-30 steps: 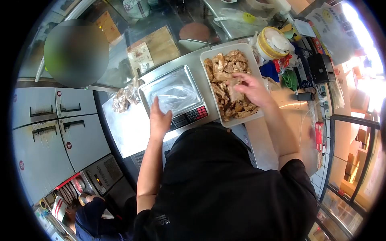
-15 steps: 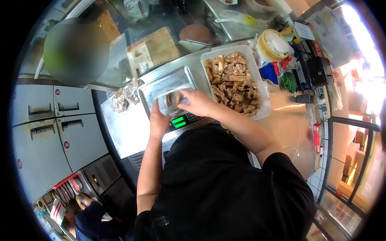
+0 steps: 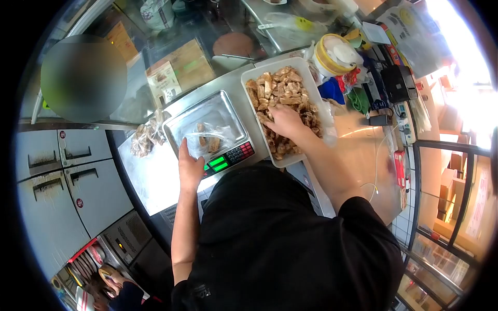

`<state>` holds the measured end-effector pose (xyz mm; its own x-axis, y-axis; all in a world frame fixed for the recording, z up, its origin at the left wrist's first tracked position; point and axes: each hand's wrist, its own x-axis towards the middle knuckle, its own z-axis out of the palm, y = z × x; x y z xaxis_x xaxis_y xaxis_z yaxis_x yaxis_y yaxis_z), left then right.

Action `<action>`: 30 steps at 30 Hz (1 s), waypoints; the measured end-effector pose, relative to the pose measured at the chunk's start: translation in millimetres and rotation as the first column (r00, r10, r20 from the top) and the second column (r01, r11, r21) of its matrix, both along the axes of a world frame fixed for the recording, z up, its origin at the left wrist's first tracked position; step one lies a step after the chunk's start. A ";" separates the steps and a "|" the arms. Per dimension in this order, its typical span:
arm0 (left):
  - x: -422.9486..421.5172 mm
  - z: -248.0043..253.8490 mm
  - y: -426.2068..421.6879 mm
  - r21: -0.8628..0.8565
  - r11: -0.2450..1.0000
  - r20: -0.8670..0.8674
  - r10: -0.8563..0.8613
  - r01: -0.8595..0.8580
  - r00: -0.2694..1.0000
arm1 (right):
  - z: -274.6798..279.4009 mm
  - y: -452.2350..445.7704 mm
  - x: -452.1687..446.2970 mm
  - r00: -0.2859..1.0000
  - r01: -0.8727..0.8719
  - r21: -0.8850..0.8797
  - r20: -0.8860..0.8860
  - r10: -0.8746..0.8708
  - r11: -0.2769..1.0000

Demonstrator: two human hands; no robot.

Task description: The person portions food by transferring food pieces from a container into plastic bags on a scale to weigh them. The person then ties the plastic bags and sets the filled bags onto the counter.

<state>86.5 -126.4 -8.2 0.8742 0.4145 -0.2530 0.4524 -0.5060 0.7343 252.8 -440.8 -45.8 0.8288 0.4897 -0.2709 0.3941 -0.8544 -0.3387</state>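
A clear plastic bag (image 3: pixel 220 130) with a few brown food pieces (image 3: pixel 213 143) inside lies on the steel pan of a digital scale (image 3: pixel 232 106). My left hand (image 3: pixel 191 168) is at the bag's near left edge, index finger stretched along it and thumb bent, apparently pinching the plastic. To the right stands a white plastic tub (image 3: pixel 249 78) heaped with brown, chunky food pieces (image 3: pixel 295 96). My right hand (image 3: pixel 286 123) reaches into this heap, thumb and fingers curled round pieces at its left middle; the fingertips are partly hidden.
Filled clear bags (image 3: pixel 148 139) lie left of the scale. A yellow-rimmed bucket (image 3: pixel 332 54) and a black device (image 3: pixel 398 83) stand to the right. Behind the counter is a glass case with a cardboard piece (image 3: pixel 189 65). Another person (image 3: pixel 116 282) is at lower left.
My right hand has left the bag on the scale and moved right into the tub of food pieces. My left hand stays at the bag. The view has shifted slightly.
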 end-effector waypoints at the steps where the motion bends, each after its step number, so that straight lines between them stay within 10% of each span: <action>1: -2.5 -13.3 5.0 0.041 0.999 0.047 -0.024 0.022 0.999 | 0.0 6.6 -0.5 1.000 0.024 -0.032 0.016 -0.023 0.999; 23: 4.9 19.4 -4.5 -0.028 0.999 0.050 0.031 -0.030 0.998 | 8.6 -18.4 11.0 0.973 0.221 0.162 -0.097 -0.207 0.962; 30: 5.1 6.1 -1.3 -0.116 0.993 0.071 -0.005 0.014 0.997 | 50.4 -34.3 12.8 0.593 0.749 0.572 -0.804 0.046 0.334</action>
